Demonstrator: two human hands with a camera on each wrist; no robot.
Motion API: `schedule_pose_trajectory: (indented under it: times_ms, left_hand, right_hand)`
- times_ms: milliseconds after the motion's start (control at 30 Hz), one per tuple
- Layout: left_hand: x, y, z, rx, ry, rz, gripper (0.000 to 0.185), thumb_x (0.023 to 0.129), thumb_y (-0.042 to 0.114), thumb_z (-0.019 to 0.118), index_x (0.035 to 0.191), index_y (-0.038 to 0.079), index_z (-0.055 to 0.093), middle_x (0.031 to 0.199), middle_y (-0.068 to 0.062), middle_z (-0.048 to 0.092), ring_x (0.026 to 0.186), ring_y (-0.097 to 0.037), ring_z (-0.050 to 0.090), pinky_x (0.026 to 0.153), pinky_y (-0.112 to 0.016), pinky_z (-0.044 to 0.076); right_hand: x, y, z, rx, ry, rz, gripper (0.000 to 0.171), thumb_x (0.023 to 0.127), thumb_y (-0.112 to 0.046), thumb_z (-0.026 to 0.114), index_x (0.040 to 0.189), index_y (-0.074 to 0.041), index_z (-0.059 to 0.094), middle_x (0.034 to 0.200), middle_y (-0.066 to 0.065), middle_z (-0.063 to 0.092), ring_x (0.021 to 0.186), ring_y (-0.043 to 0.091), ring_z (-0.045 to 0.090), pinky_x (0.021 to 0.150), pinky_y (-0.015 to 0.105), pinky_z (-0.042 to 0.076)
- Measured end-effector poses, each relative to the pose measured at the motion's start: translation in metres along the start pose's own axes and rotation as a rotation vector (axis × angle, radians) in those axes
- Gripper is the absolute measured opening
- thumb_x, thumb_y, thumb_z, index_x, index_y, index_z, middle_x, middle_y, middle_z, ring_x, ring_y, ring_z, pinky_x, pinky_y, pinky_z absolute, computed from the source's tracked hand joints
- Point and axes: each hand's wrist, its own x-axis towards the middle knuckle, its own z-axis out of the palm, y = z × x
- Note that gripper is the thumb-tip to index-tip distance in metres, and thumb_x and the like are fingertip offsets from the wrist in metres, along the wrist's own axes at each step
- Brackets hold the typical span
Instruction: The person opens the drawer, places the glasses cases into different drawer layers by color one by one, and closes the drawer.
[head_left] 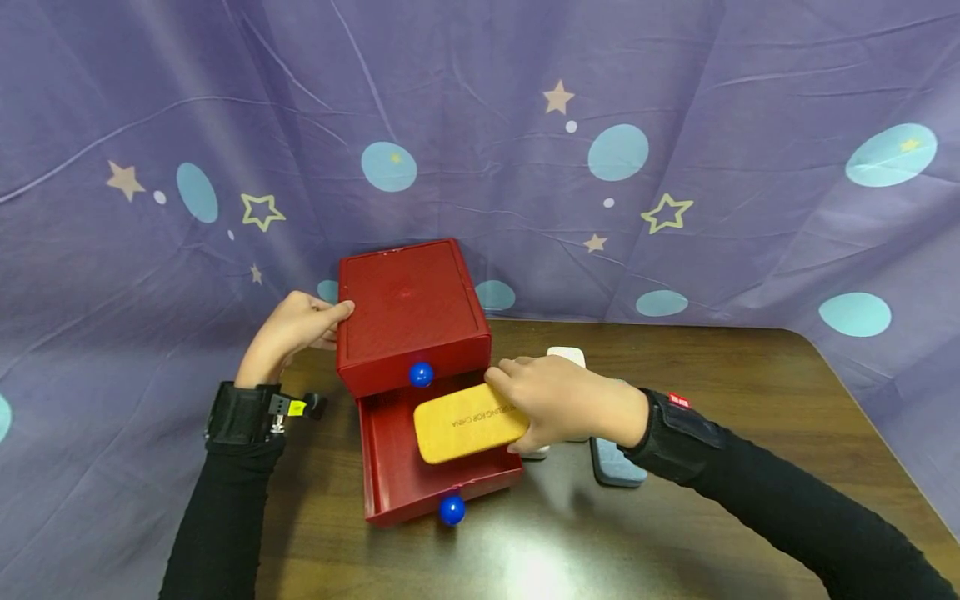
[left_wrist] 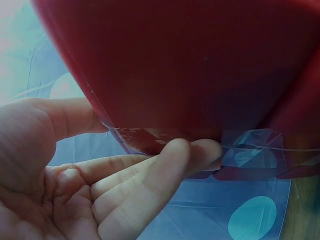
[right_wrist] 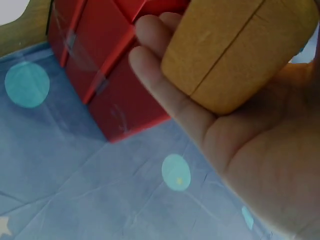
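A small red two-drawer cabinet (head_left: 408,292) stands on the table. Its lower drawer (head_left: 390,483) is pulled out, with a blue ball knob (head_left: 452,510) on the front. My left hand (head_left: 300,323) holds the cabinet's left side, thumb on top; in the left wrist view its fingers (left_wrist: 135,192) curl round an edge. Over the open drawer, my right hand (head_left: 558,400) grips the right end of a yellow case (head_left: 468,423) with dark lettering. A seam runs along the yellow case (right_wrist: 225,55) in the right wrist view.
Right of the cabinet lie a blue-grey case (head_left: 618,463) and a white object (head_left: 566,356), with my right forearm passing over this area. Another light object (head_left: 536,453) shows under my right hand. A purple curtain (head_left: 480,150) with stars hangs behind the wooden table (head_left: 750,400).
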Motion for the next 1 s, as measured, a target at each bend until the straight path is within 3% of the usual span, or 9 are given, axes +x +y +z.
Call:
schedule_pose_trajectory:
  times_ms: [267, 800, 1000]
  left_hand:
    - [0.000, -0.002, 0.000, 0.001, 0.004, -0.007, 0.055, 0.104, 0.037, 0.056, 0.123, -0.014, 0.066, 0.119, -0.020, 0.069, 0.076, -0.004, 0.068, 0.076, -0.029, 0.064]
    - [0.002, -0.001, 0.001, -0.019, 0.005, 0.001, 0.055, 0.103, 0.035, 0.057, 0.126, -0.014, 0.064, 0.117, -0.023, 0.071, 0.074, -0.005, 0.070, 0.074, -0.028, 0.065]
    - [0.001, -0.001, 0.000, -0.008, 0.004, 0.009, 0.054, 0.104, 0.036, 0.057, 0.124, -0.013, 0.065, 0.120, -0.025, 0.070, 0.077, -0.006, 0.071, 0.077, -0.031, 0.065]
  right_hand:
    - [0.016, -0.008, 0.002, -0.020, -0.112, 0.077, 0.059, 0.071, -0.047, 0.089, 0.102, -0.011, 0.054, 0.086, 0.000, 0.056, 0.076, 0.018, 0.059, 0.060, 0.031, 0.051]
    - [0.047, -0.026, 0.014, -0.070, -0.196, 0.204, 0.063, 0.074, -0.057, 0.083, 0.103, -0.006, 0.060, 0.087, 0.005, 0.064, 0.076, 0.021, 0.065, 0.064, 0.035, 0.058]
    - [0.055, -0.030, 0.015, -0.061, -0.212, 0.228, 0.061, 0.075, -0.056, 0.084, 0.104, -0.007, 0.060, 0.085, 0.004, 0.063, 0.072, 0.018, 0.060, 0.066, 0.033, 0.058]
